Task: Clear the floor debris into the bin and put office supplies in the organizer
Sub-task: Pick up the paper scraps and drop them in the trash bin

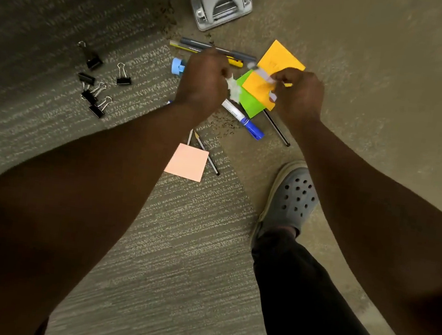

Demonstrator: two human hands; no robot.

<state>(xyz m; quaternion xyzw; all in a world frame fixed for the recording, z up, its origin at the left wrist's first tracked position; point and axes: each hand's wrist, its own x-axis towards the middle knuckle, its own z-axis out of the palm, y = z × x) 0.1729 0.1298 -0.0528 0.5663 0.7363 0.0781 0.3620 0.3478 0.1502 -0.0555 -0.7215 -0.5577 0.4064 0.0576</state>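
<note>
Head view, both hands over the scatter. My left hand [203, 77] is curled round a crumpled white paper scrap [233, 89], which sticks out of the fist toward the right. My right hand [297, 93] pinches a pale paper strip [263, 75] between thumb and bent fingers; the strip's long axis runs up-left from the pinch toward the other hand. A second pale bit shows at the lower edge of this hand, though I cannot tell whether it belongs to the same strip.

The relation that matters: both pieces of debris are already in the fingers, held above the orange sticky note [280, 63] and the green sticky note [250, 102]. Neither the bin nor the organizer is in view, so I cannot say which way the carry must go.

Both forearms reach forward and down, wrists bent, knuckles up, with the hands near each other but apart.

Supplies remaining on the carpet [190, 247]:
- binder clips [96, 84], well to the left, nearer the left hand
- a blue-capped marker [245, 121], just below the hands
- a black pen [276, 128]
- a pink sticky note [187, 161] lying over two pencils [203, 147]
- a grey hole punch [222, 2], farther ahead

My judgement is that debris collection is under way and sorting is not yet begun.
</note>
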